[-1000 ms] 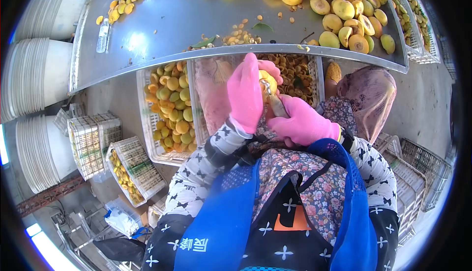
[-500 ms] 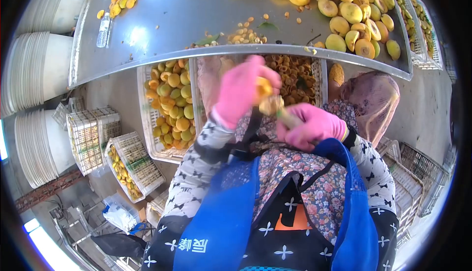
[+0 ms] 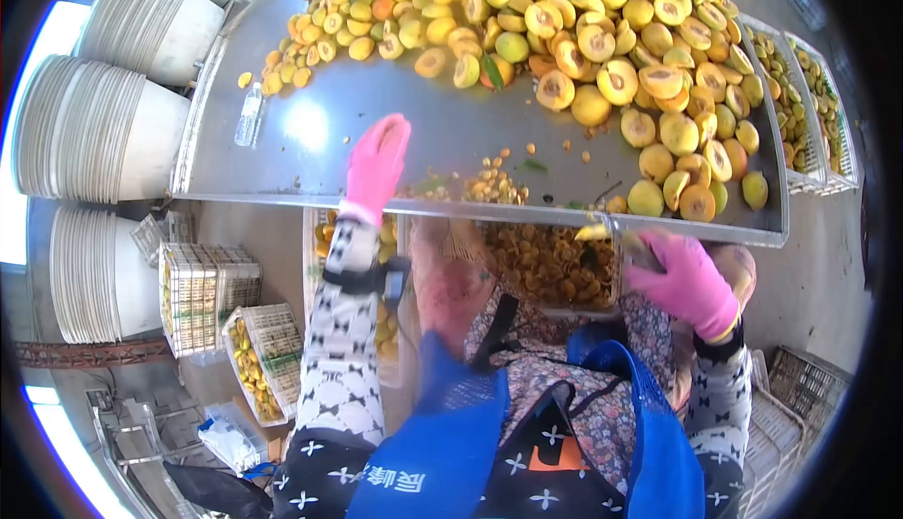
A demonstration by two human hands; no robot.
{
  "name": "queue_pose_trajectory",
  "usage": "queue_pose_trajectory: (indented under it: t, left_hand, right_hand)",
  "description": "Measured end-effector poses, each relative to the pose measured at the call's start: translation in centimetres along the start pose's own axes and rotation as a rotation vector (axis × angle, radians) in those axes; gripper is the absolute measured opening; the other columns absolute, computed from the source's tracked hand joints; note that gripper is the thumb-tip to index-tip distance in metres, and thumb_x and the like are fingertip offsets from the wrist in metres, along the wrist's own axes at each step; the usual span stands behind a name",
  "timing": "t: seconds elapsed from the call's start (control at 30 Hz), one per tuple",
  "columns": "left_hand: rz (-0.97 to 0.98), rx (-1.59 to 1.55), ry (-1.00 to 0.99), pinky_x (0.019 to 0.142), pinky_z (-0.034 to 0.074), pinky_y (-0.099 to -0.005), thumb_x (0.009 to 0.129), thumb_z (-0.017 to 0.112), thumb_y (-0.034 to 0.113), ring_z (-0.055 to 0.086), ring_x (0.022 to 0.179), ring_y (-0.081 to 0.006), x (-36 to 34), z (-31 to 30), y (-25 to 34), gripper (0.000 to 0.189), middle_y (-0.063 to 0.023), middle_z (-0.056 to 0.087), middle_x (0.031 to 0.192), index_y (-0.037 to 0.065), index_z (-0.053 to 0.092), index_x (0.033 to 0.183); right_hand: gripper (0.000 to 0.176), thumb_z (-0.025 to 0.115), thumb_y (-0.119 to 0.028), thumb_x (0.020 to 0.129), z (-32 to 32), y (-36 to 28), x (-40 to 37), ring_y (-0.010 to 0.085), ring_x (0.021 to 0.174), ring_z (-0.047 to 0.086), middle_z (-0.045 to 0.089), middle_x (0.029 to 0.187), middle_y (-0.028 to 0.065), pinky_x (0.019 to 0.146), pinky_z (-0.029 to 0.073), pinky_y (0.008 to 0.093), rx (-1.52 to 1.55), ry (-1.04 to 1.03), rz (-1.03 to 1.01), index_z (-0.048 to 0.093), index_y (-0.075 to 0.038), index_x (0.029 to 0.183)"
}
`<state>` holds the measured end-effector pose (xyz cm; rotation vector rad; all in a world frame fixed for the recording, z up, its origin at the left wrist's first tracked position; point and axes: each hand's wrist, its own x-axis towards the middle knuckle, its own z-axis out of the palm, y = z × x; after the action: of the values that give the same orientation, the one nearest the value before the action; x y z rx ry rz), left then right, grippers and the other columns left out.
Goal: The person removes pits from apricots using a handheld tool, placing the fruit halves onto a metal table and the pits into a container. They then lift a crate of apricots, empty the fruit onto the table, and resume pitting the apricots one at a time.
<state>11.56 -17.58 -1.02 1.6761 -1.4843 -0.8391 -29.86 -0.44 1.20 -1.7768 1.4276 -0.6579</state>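
My left hand [image 3: 377, 163], in a pink glove, is over the near part of the metal table [image 3: 451, 128], with fingers stretched forward and no item visible in it. It is nearest to the fruit halves [image 3: 362, 48] beyond. At the table's front edge, my right hand [image 3: 687, 284], also gloved in pink, is closed around a tool [image 3: 641, 249]. Something yellow [image 3: 594, 232] is at the tool's far end, too blurred to make out. Pits [image 3: 494, 185] lie on the table between my hands. Under the edge is a crate of brownish pieces [image 3: 555, 270].
A large heap of cut fruit [image 3: 649, 11] covers the table's back and right. A plastic bottle [image 3: 249, 116] lies at left. Fruit crates [image 3: 273, 354] are on the floor at left, others [image 3: 809, 175] at right. Stacked white tubs [image 3: 103, 133] line the far left.
My left hand has moved from beside the tool, forward and left over the table, and no longer holds the orange fruit. My right hand has moved right with the tool. More of the heap shows.
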Motion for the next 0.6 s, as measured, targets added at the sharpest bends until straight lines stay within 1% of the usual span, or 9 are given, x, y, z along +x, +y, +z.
queue_pose_trajectory:
  t: [0.13,0.2,0.27,0.3,0.33,0.43,0.47,0.53,0.6]
  left_hand:
    - [-0.09,-0.053,0.151,0.074,0.052,-0.0304,0.089,0.069,0.034,0.062,0.082,-0.0161,10.6,4.5,0.2,0.062,-0.0144,0.066,0.113,-0.002,0.051,0.136]
    - [-0.119,-0.08,0.149,0.071,0.052,-0.0299,0.086,0.071,0.031,0.062,0.079,-0.0161,15.7,6.3,-2.6,0.066,-0.0144,0.066,0.112,-0.003,0.048,0.138]
    - [-0.157,0.033,0.009,0.069,0.052,-0.0298,0.082,0.073,0.026,0.062,0.076,-0.0168,17.5,8.1,-3.1,0.07,-0.0135,0.064,0.114,-0.003,0.045,0.139]
    - [-0.175,0.089,-0.058,0.067,0.052,-0.0297,0.081,0.074,0.024,0.063,0.075,-0.0171,17.7,8.7,-2.7,0.072,-0.013,0.064,0.115,-0.003,0.044,0.14]
    - [-0.2,0.051,-0.15,0.068,0.054,-0.0305,0.078,0.074,0.016,0.064,0.082,-0.0189,17.7,9.1,-2.4,0.076,-0.0129,0.061,0.119,-0.003,0.039,0.143]
    - [-0.297,-0.089,-0.323,0.073,0.056,-0.0338,0.079,0.075,0.015,0.064,0.091,-0.0188,14.6,8.8,-1.0,0.063,-0.0086,0.063,0.112,0.002,0.047,0.134]
    - [-0.292,-0.161,-0.366,0.075,0.057,-0.0362,0.081,0.072,0.012,0.065,0.093,-0.0222,13.0,8.3,-0.7,0.052,-0.0106,0.061,0.115,0.001,0.05,0.127]
    - [-0.368,-0.613,-0.386,0.077,0.057,-0.0368,0.082,0.069,0.009,0.064,0.093,-0.0255,8.9,7.1,0.8,0.043,-0.0134,0.06,0.116,0.003,0.051,0.121]
    - [-0.295,-0.824,-0.495,0.08,0.056,-0.0382,0.081,0.067,0.004,0.064,0.096,-0.0291,4.0,6.2,2.8,0.041,-0.016,0.059,0.12,0.004,0.051,0.118]
  right_hand:
    - [0.033,0.071,-0.025,0.08,0.6,2.1,-2.6,0.0398,0.078,0.064,0.064,0.083,0.0188,0.068,0.051,0.0455,-0.061,-0.164,0.095,0.06,-0.005,0.104]
    - [0.034,0.071,-0.022,0.08,1.3,1.5,-2.7,0.0403,0.08,0.064,0.065,0.085,0.0185,0.069,0.051,0.0462,-0.023,-0.138,0.106,0.059,-0.005,0.106]
    - [0.035,0.071,-0.022,0.08,1.6,1.3,-2.1,0.0401,0.081,0.065,0.065,0.086,0.0191,0.07,0.052,0.0459,0.044,-0.09,0.15,0.059,-0.004,0.108]
    - [0.036,0.071,-0.022,0.08,1.6,1.3,-1.9,0.0399,0.081,0.065,0.065,0.087,0.0193,0.07,0.052,0.0457,0.077,-0.067,0.169,0.058,-0.004,0.109]
    - [0.038,0.07,-0.019,0.081,1.5,1.6,-1.5,0.0396,0.083,0.065,0.066,0.089,0.0204,0.072,0.052,0.0441,0.061,-0.051,0.137,0.058,-0.004,0.114]
    - [0.038,0.07,-0.017,0.083,0.6,1.3,-0.4,0.0394,0.085,0.066,0.067,0.092,0.0212,0.074,0.052,0.0427,0.136,-0.015,0.097,0.057,-0.004,0.117]
    - [0.04,0.07,-0.015,0.084,-0.3,0.1,0.3,0.0394,0.088,0.066,0.067,0.095,0.0216,0.075,0.053,0.0417,0.231,-0.073,0.184,0.057,-0.003,0.119]
    - [0.04,0.071,-0.015,0.084,0.2,-0.6,1.2,0.0392,0.087,0.066,0.067,0.096,0.0217,0.075,0.053,0.0414,0.255,0.007,0.083,0.057,-0.003,0.12]
    - [0.042,0.071,-0.016,0.084,1.4,-1.3,2.0,0.0386,0.088,0.066,0.067,0.098,0.021,0.076,0.053,0.0415,0.296,0.066,0.005,0.056,-0.002,0.121]
